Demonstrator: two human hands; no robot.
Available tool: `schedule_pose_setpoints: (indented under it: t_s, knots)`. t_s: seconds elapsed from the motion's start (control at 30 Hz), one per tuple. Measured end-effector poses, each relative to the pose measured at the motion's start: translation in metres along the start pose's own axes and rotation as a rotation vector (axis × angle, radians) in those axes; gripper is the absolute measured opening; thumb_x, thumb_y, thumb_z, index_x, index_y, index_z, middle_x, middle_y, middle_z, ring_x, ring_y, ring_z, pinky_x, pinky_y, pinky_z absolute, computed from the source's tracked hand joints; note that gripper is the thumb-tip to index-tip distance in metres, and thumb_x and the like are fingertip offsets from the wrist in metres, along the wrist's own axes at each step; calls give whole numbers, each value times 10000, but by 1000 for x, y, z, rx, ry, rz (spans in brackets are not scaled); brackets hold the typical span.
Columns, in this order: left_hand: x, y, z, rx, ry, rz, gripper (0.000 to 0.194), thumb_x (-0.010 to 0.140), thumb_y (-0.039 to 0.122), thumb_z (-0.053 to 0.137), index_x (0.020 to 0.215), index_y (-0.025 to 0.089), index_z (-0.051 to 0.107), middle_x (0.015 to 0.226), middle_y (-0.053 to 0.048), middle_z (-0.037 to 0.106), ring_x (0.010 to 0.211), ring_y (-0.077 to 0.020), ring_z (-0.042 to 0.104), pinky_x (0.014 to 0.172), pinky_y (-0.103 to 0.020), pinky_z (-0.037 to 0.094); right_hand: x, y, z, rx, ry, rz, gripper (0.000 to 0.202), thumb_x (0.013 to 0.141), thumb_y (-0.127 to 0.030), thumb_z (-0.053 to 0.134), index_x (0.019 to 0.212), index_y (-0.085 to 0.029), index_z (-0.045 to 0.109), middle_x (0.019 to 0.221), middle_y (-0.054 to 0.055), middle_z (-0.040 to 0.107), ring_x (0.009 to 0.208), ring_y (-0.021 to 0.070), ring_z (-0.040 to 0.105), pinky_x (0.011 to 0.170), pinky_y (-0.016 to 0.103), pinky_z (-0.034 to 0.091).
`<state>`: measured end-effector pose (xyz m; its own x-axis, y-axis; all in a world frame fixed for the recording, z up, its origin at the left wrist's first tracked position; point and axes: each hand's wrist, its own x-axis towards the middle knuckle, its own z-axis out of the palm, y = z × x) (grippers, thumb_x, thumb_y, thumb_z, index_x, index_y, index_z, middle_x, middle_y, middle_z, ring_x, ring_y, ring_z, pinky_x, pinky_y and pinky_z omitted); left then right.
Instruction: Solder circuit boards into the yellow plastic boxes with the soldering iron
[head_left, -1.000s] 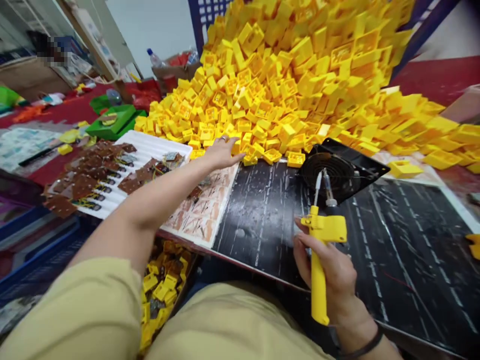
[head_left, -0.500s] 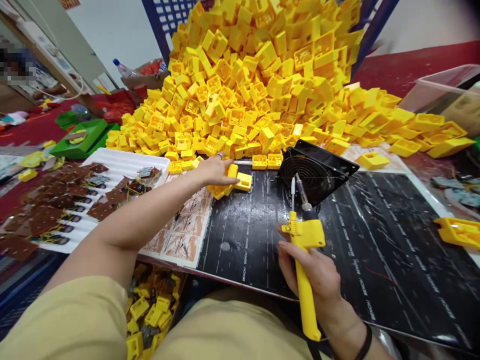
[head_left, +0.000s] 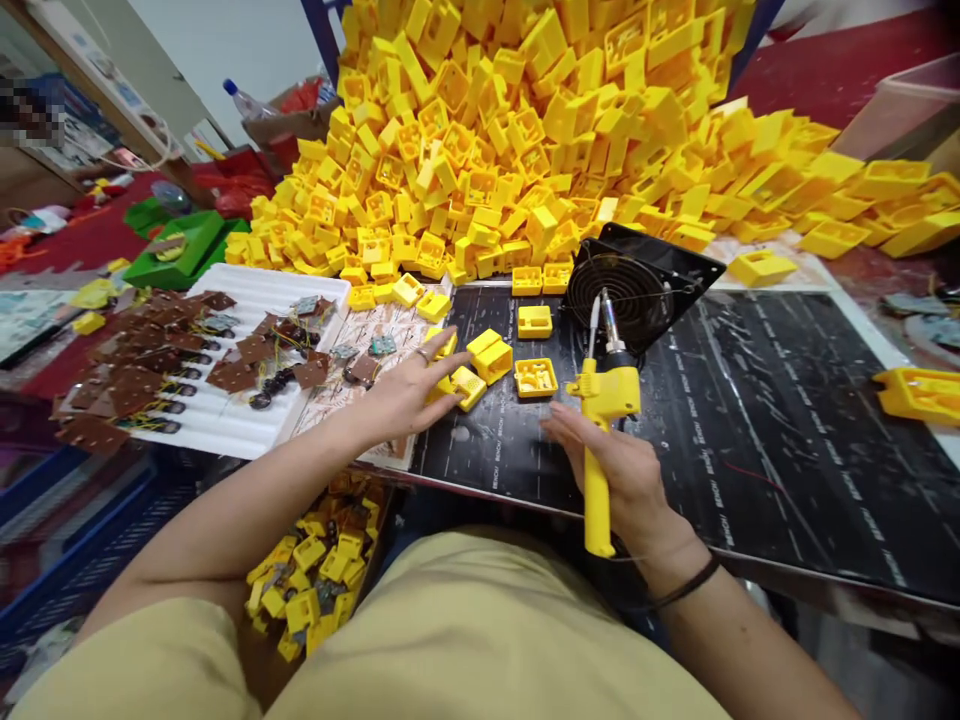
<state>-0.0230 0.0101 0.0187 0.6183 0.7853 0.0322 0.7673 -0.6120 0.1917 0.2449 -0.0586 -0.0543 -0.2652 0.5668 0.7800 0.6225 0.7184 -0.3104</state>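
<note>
My left hand (head_left: 409, 390) reaches over the near side of the black mat, fingers spread, touching small yellow plastic cases. One yellow case (head_left: 469, 388) lies at its fingertips, and a pair of cases (head_left: 490, 356) sits just beyond. Partly behind the fingers is another case. Two open cases, one upper (head_left: 534, 321) and one lower (head_left: 535, 377), rest on the mat between my hands. In my right hand (head_left: 622, 470) is a yellow soldering gun (head_left: 598, 500), held upright with its metal tip pointing away, in front of a black fan (head_left: 622, 295).
A huge heap of yellow cases (head_left: 465, 170) fills the back. Left stands a white tray (head_left: 247, 430) with brown boards and wires, beside a green box (head_left: 176, 260). Below the table edge is a container of filled yellow cases (head_left: 322, 560). A yellow piece (head_left: 919, 395) lies far right.
My left hand has drawn back toward me, and several yellow cases now lie spread on the mat near it. My right hand still holds the soldering gun. The view has shifted slightly.
</note>
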Motion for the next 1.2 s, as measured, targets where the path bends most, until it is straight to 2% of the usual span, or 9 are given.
schedule_pose_setpoints:
  t_s: [0.13,0.3,0.43,0.63,0.77,0.87,0.97,1.07,1.2]
  knots:
    - [-17,-1,13,96,116,-95,382,938,367,498,1261,191,602,1481,-147,472,1393,-308,420,1139,-544,331,-1,2,5,-81,-46,-1,277,929,-87,557,1182,-196,585,1000,45,714,740,135,683,659,237,550]
    - [-5,23,18,316,187,-20,590,904,557,502,1331,154,559,1412,-167,551,1363,-365,427,1167,-645,163,6,-1,7,-187,-68,58,226,907,-273,659,1099,-194,569,972,75,688,867,196,686,742,294,558]
    - [15,24,21,380,63,-17,669,892,510,537,1403,82,488,1057,-186,721,1106,-351,624,1127,-606,263,20,-1,-7,-234,-167,93,301,923,-411,624,1121,-195,552,940,82,659,884,222,671,720,315,542]
    - [24,3,19,400,62,110,535,923,382,464,1372,98,531,926,-159,734,901,-321,696,964,-537,450,51,12,2,-319,-427,165,368,913,-445,633,1156,-174,575,1059,89,628,964,205,622,783,332,546]
    - [22,-1,14,215,222,223,457,953,405,410,1317,194,588,1093,-142,690,852,-269,693,803,-423,549,68,28,23,-342,-557,259,393,945,-447,585,1208,-156,555,1098,72,604,930,176,614,793,364,565]
    - [12,13,16,-19,290,248,386,939,414,450,1227,235,634,1129,-124,639,954,-247,677,826,-385,576,69,30,23,-328,-592,284,351,953,-388,584,1215,-157,553,1116,72,600,950,179,613,813,373,567]
    - [1,32,28,-316,249,204,291,910,384,526,1143,238,620,1162,-104,615,1091,-234,644,880,-362,588,58,21,6,-298,-597,261,336,958,-358,580,1225,-157,549,1106,68,604,955,180,614,828,380,565]
    - [-6,40,42,-601,132,118,299,931,369,489,1188,226,542,1212,-104,627,1009,-198,693,801,-319,620,42,8,-16,-281,-601,207,318,954,-344,587,1207,-154,557,1056,56,617,910,167,620,792,354,564]
    - [-12,31,45,-378,107,96,396,964,402,396,1261,193,554,1233,-123,654,1029,-238,699,871,-387,606,24,-5,-37,-250,-593,97,423,864,-424,707,1183,-186,563,948,26,652,849,159,635,739,291,541]
